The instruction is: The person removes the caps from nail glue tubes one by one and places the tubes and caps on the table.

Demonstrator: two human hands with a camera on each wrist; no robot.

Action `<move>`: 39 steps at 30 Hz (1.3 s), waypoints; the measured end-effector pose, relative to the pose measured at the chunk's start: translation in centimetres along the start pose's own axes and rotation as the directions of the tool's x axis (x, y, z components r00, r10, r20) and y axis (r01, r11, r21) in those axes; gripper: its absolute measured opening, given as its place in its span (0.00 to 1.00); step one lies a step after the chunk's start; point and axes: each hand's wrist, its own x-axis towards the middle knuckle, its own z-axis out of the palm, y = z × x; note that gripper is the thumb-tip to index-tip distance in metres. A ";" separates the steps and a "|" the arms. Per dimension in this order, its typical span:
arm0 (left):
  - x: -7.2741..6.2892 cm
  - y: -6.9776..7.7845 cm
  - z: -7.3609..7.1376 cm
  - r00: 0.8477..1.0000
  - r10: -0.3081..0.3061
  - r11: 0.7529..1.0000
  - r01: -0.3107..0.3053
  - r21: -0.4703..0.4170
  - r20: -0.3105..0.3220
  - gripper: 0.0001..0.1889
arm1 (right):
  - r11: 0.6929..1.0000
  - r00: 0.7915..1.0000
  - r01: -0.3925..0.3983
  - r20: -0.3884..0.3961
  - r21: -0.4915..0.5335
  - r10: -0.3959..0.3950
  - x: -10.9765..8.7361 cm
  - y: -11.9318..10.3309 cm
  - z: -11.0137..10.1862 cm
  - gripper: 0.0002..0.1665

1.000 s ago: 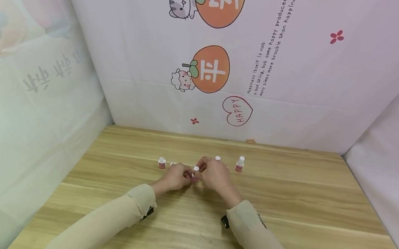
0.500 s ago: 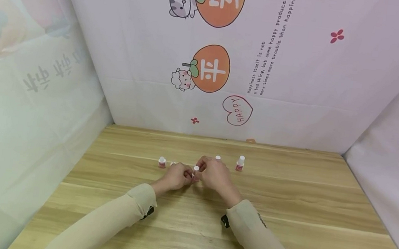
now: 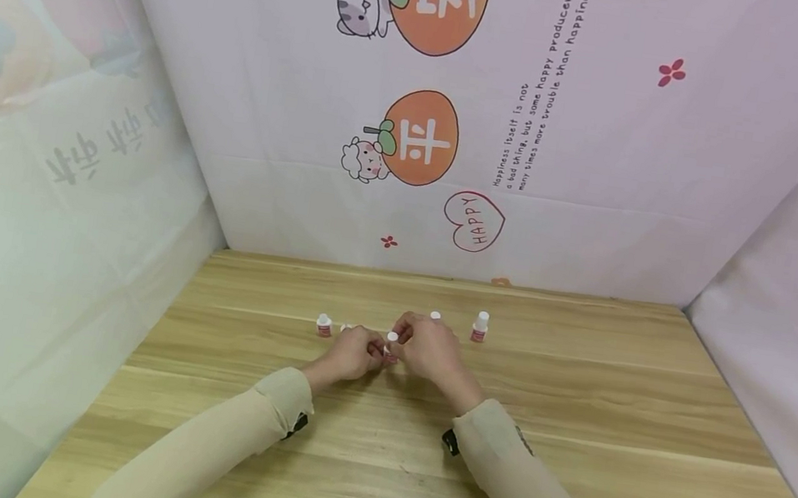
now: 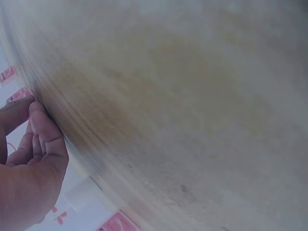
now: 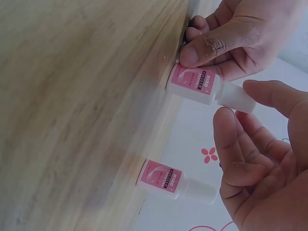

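Observation:
A small white glue bottle (image 5: pixel 192 84) with a pink label stands upright on the table between my hands. My left hand (image 3: pixel 353 352) grips its lower part with thumb and fingers, close to the table top. The white cap (image 5: pixel 237 97) lies between the thumb and curled fingers of my right hand (image 3: pixel 431 350). In the left wrist view my left hand (image 4: pixel 36 154) covers most of the bottle, leaving a bit of pink label showing at the fingertips.
Matching bottles stand around: one at the left (image 3: pixel 324 325), a white cap (image 3: pixel 346 329) partly behind my left hand, another cap (image 3: pixel 435 317) behind my right hand, and a bottle (image 3: pixel 480 327) farther right. A printed cloth wall (image 3: pixel 298 210) rises behind the wooden table (image 3: pixel 368 481).

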 end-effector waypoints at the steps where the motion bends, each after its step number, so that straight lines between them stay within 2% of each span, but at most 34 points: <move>1: 0.0 0.0 0.0 1.000 -0.002 1.000 0.002 -0.003 0.000 0.07 | 1.000 1.000 0.000 0.001 0.000 0.000 0.0 0.0 0.0 0.07; 14: -0.1 0.1 0.0 1.000 -0.027 1.000 0.027 -0.014 0.010 0.05 | 1.000 1.000 0.001 0.003 0.000 -0.001 -0.1 0.0 0.0 0.08; 28: -0.1 0.0 0.0 1.000 -0.011 1.000 0.011 -0.010 0.017 0.06 | 1.000 1.000 -0.009 0.006 0.002 0.009 0.0 -0.2 0.1 0.08; 39: -0.1 0.1 -0.1 1.000 -0.007 1.000 0.007 0.002 -0.003 0.07 | 1.000 1.000 -0.012 -0.012 -0.014 0.012 0.1 -0.1 0.2 0.10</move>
